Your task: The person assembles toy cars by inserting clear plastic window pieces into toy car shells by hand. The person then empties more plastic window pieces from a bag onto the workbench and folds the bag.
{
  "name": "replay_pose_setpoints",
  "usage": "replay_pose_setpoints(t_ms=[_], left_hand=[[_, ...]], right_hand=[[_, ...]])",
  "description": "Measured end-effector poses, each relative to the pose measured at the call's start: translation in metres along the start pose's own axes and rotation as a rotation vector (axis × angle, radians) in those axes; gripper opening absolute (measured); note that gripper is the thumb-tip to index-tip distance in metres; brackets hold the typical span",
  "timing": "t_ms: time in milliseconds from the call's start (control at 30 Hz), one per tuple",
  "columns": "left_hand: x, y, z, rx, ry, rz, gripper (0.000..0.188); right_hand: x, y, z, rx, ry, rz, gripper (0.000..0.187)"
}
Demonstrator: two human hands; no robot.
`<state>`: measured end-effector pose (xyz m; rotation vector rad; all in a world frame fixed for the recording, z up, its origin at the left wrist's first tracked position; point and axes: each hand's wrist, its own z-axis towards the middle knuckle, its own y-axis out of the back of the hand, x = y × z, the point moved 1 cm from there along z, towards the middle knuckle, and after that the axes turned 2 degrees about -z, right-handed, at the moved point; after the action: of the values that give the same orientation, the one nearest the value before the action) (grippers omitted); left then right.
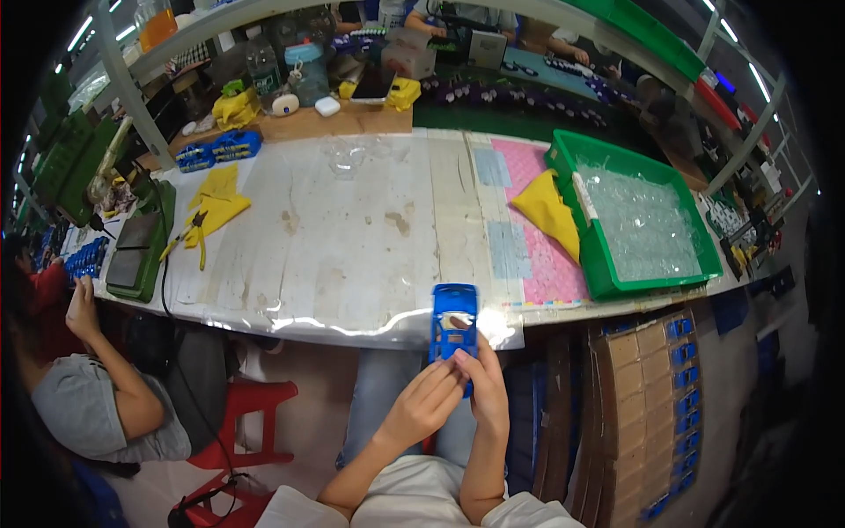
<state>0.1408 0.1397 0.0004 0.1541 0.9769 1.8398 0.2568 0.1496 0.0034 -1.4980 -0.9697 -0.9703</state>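
Both my hands are on a blue toy car body (455,299), held at the table's near edge above my lap. My left hand (422,400) has its fingers closed at the near left end of the body. Along the right side, my right hand (487,383) grips it with the thumb over the top. The open middle of the body shows a pale patch through it. Fingers hide the near end of the body.
A green tray (598,286) of clear plastic parts stands right, beside a yellow cloth (550,211). Left lie yellow-handled pliers (195,236) and blue car bodies (218,151). A partitioned box (629,396) with blue parts is below right. A co-worker (97,396) sits left.
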Motion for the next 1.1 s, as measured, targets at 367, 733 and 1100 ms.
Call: replay_pose_setpoints(t_ms=[367,733,1100], left_hand=[[-0.018,0.063,0.043,-0.422,0.439,-0.374,0.048],[-0.017,0.048,0.051,-0.142,0.583,-0.577,0.014],[-0.03,0.035,0.049,-0.147,0.624,-0.582,0.013]], right_hand=[[0.032,-0.022,-0.04,-0.051,0.17,-0.101,0.035],[0.045,-0.028,-0.055,-0.073,0.308,-0.355,0.025],[0.044,-0.026,-0.053,-0.253,0.323,-0.377,0.012]])
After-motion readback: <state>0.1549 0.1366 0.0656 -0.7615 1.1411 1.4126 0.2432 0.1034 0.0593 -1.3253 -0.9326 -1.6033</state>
